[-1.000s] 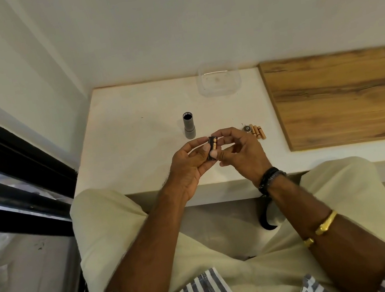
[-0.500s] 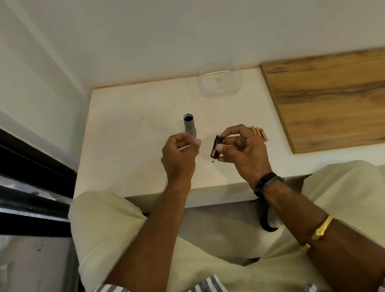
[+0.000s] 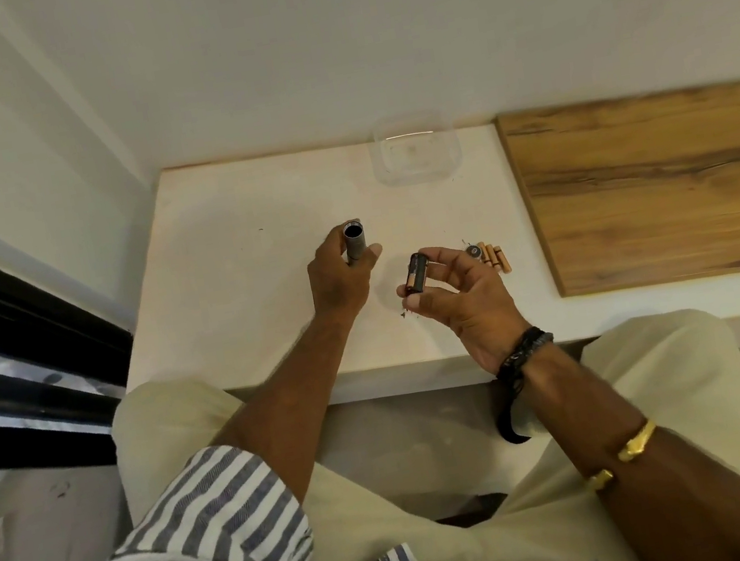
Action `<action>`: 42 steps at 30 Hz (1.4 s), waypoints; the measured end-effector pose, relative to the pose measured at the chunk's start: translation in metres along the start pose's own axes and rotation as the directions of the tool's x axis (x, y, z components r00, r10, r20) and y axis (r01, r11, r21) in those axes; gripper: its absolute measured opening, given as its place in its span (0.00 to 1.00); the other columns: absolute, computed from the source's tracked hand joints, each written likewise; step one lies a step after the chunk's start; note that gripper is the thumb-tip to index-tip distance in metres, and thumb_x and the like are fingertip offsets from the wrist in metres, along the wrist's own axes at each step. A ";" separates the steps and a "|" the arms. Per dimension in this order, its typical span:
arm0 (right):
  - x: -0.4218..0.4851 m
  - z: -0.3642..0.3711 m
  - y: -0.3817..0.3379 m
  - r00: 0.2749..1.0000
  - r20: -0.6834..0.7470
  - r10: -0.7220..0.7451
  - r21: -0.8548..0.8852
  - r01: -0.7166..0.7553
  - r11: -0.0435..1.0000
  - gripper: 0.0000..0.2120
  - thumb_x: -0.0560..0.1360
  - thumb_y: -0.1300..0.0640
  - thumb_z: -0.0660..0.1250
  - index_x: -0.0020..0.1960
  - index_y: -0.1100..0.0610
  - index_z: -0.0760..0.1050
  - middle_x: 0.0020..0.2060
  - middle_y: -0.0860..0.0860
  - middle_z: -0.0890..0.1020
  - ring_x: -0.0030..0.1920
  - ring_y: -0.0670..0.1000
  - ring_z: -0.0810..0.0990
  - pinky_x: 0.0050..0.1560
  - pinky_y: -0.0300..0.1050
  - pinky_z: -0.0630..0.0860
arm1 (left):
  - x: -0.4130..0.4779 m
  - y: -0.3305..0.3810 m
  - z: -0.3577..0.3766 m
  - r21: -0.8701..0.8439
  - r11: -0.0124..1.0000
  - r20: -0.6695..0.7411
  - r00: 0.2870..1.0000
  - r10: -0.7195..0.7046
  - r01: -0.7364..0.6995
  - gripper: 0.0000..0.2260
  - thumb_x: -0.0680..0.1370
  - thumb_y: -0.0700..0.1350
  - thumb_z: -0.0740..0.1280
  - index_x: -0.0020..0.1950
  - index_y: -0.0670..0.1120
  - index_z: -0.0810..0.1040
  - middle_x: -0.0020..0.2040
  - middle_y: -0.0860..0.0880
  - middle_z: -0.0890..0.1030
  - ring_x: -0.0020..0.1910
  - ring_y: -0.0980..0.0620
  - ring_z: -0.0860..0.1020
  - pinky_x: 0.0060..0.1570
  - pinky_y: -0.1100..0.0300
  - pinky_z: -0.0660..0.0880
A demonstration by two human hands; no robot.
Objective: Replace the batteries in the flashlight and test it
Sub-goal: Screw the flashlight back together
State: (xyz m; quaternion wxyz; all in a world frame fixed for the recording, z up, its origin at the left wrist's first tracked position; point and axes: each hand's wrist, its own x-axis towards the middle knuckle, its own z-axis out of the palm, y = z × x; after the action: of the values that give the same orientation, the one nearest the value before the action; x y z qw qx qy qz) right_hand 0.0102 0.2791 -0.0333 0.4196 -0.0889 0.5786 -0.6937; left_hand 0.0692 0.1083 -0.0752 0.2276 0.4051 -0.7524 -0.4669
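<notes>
Left hand [image 3: 338,280]: fingers and thumb curl round the lower part of the flashlight tube, gripping it.
Right hand [image 3: 464,298]: pinches the battery holder between thumb and fingertips, the other fingers loosely spread, raised over the counter [image 3: 239,302].
Flashlight tube [image 3: 356,244]: one, grey, upright, its open dark mouth turned up; whether its base touches the counter cannot be told.
Battery holder [image 3: 417,274]: one, dark with a copper-coloured cell showing, tilted, near the tube but apart from it.
Loose batteries [image 3: 495,257]: copper-coloured, side by side on the counter just right of the right hand; at least three, the exact count unclear.
Round cap [image 3: 474,252]: one small dark piece, touching the left end of the battery row.
Clear container [image 3: 416,152]: one, at the back of the counter by the wall.
Wooden board [image 3: 665,182]: one, flat on the right.
Right arm: one black band [image 3: 523,347], one gold bangle [image 3: 634,449].
</notes>
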 end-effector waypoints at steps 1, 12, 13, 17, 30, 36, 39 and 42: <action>0.000 0.000 0.000 1.000 -0.007 -0.009 -0.007 0.009 1.000 0.28 0.68 0.75 0.75 0.65 0.60 0.76 0.60 0.56 0.82 0.54 0.61 0.86 0.61 0.59 0.80 | 0.001 0.000 0.000 -0.002 1.000 -0.003 1.000 0.003 -0.003 0.16 0.77 0.47 0.72 0.63 0.46 0.78 0.57 0.47 0.83 0.56 0.48 0.79 0.60 0.51 0.77; -0.004 0.003 -0.010 0.990 0.136 -0.026 0.204 -0.002 0.979 0.20 0.74 0.65 0.70 0.66 0.64 0.76 0.60 0.63 0.83 0.61 0.63 0.83 0.60 0.50 0.81 | -0.030 0.002 -0.020 0.025 0.979 0.145 0.970 0.197 -0.203 0.14 0.78 0.49 0.70 0.62 0.46 0.79 0.54 0.52 0.83 0.53 0.52 0.82 0.54 0.54 0.81; -0.004 0.002 -0.010 0.989 0.147 -0.021 0.247 -0.016 0.969 0.19 0.76 0.66 0.68 0.67 0.66 0.75 0.61 0.64 0.82 0.62 0.63 0.82 0.61 0.50 0.81 | -0.035 0.002 -0.023 0.043 0.974 0.161 0.964 0.213 -0.222 0.14 0.78 0.48 0.70 0.62 0.46 0.79 0.54 0.51 0.84 0.52 0.52 0.82 0.53 0.56 0.80; -0.005 0.002 -0.013 0.987 0.156 -0.035 0.319 -0.017 0.948 0.19 0.77 0.66 0.66 0.68 0.67 0.74 0.62 0.64 0.82 0.63 0.62 0.81 0.63 0.50 0.79 | -0.059 0.004 -0.031 0.093 0.967 0.149 0.964 0.222 -0.237 0.13 0.78 0.46 0.71 0.61 0.46 0.79 0.50 0.52 0.83 0.48 0.54 0.79 0.47 0.69 0.72; -0.008 0.000 -0.011 0.988 0.077 -0.135 0.025 0.134 0.991 0.14 0.76 0.57 0.69 0.59 0.61 0.81 0.47 0.58 0.87 0.44 0.53 0.88 0.47 0.43 0.84 | -0.076 -0.006 -0.023 0.250 0.916 0.172 0.946 0.276 -0.313 0.16 0.79 0.50 0.69 0.66 0.49 0.77 0.51 0.48 0.81 0.50 0.49 0.74 0.48 0.65 0.68; -0.004 -0.003 -0.005 0.969 0.032 -0.245 -0.153 0.247 0.957 0.12 0.78 0.61 0.70 0.61 0.60 0.81 0.51 0.59 0.87 0.48 0.57 0.87 0.48 0.49 0.85 | -0.075 -0.004 -0.025 0.310 0.904 0.155 0.954 0.258 -0.295 0.18 0.77 0.52 0.72 0.64 0.48 0.79 0.49 0.48 0.81 0.49 0.50 0.73 0.46 0.61 0.68; -0.002 -0.003 -0.002 0.964 0.022 -0.265 -0.176 0.264 0.948 0.13 0.77 0.63 0.71 0.62 0.62 0.81 0.52 0.59 0.86 0.49 0.56 0.86 0.46 0.48 0.85 | -0.076 -0.004 -0.025 0.307 0.911 0.140 0.960 0.244 -0.276 0.17 0.75 0.53 0.73 0.61 0.47 0.80 0.48 0.49 0.81 0.47 0.51 0.72 0.44 0.61 0.67; 0.000 -0.005 0.000 0.963 0.020 -0.268 -0.184 0.267 0.946 0.14 0.77 0.64 0.71 0.62 0.63 0.80 0.53 0.58 0.86 0.51 0.53 0.86 0.45 0.46 0.85 | -0.075 -0.005 -0.023 0.296 0.919 0.121 0.965 0.233 -0.259 0.17 0.75 0.54 0.73 0.60 0.47 0.81 0.47 0.49 0.81 0.47 0.51 0.72 0.44 0.60 0.69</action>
State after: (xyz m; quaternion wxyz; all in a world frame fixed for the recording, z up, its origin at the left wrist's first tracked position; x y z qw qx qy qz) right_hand 0.0075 0.2827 -0.0345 0.3103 -0.2033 0.6241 -0.6877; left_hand 0.1303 0.1570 -0.0663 0.1869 0.3180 -0.8699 -0.3275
